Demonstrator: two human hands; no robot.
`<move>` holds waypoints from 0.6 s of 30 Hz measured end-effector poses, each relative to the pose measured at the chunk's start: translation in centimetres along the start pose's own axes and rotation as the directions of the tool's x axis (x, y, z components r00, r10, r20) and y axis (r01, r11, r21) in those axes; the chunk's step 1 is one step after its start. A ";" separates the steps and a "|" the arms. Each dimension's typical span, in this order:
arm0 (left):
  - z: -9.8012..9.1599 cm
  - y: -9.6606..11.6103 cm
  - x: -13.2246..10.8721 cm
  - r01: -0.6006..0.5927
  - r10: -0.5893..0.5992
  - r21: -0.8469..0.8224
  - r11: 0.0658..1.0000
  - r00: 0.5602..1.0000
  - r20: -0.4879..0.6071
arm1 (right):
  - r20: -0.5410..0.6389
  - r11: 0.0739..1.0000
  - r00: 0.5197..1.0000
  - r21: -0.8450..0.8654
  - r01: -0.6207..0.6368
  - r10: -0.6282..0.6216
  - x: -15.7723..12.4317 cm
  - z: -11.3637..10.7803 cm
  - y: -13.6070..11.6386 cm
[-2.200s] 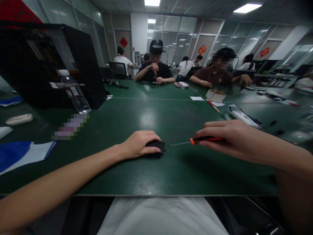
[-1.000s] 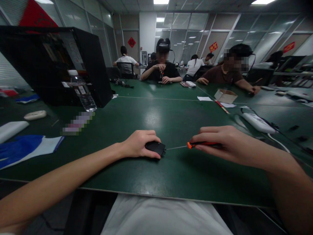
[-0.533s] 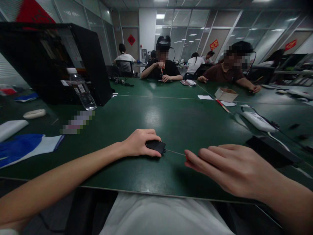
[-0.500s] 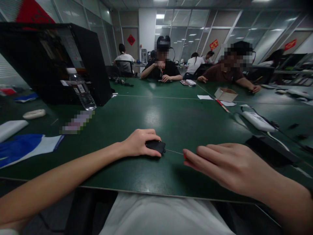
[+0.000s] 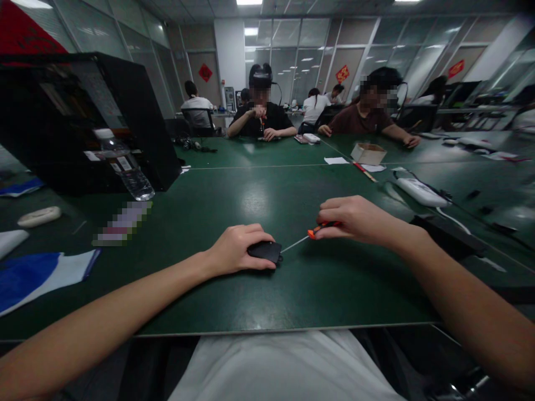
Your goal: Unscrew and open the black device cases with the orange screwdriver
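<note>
My left hand is closed round a small flat black plastic case, fingers along its far edge and thumb along the near one. A small loop sticks out at the case's right end. My right hand grips a screwdriver by its black and orange handle. The thin metal shaft slants down to the left, and its tip meets the case's right end. Whether the tip sits in a screw or slot is too small to tell.
A black computer case stands at the left with a water bottle leaning against it. Blue-and-white cloth lies near left. A white power strip, black box and small carton are at the right. Co-workers sit opposite.
My right hand has moved farther from me and turned, so the screwdriver's handle now shows and its shaft slants more steeply. My left hand still holds the black case. The view has shifted slightly right.
</note>
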State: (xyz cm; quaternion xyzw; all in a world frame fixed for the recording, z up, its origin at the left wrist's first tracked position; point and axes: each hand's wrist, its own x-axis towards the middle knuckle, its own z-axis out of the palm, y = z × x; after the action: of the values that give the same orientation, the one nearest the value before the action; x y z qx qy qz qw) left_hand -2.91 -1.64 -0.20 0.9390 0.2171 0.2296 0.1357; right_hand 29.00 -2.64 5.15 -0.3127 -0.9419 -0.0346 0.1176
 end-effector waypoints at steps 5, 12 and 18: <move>-0.1 0.1 -0.1 -0.018 0.018 -0.033 0.999 1.000 -0.007 | 0.118 0.992 0.993 0.116 -0.043 0.029 1.0 3.3 1.6; -0.1 -0.1 -0.3 -0.067 0.065 -0.062 0.996 0.997 -0.034 | 0.157 0.984 0.986 0.159 -0.080 0.055 1.6 4.8 1.2; 0.0 -0.4 -0.4 -0.097 0.092 -0.090 0.991 0.994 -0.063 | 0.076 0.994 0.991 0.014 -0.112 0.111 1.0 4.2 0.9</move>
State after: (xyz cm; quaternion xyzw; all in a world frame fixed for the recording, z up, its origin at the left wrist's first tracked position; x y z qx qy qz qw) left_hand -3.34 -1.52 -0.51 0.9337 0.1655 0.2733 0.1617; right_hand 27.91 -0.75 1.31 -0.3647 -0.9271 -0.0076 0.0865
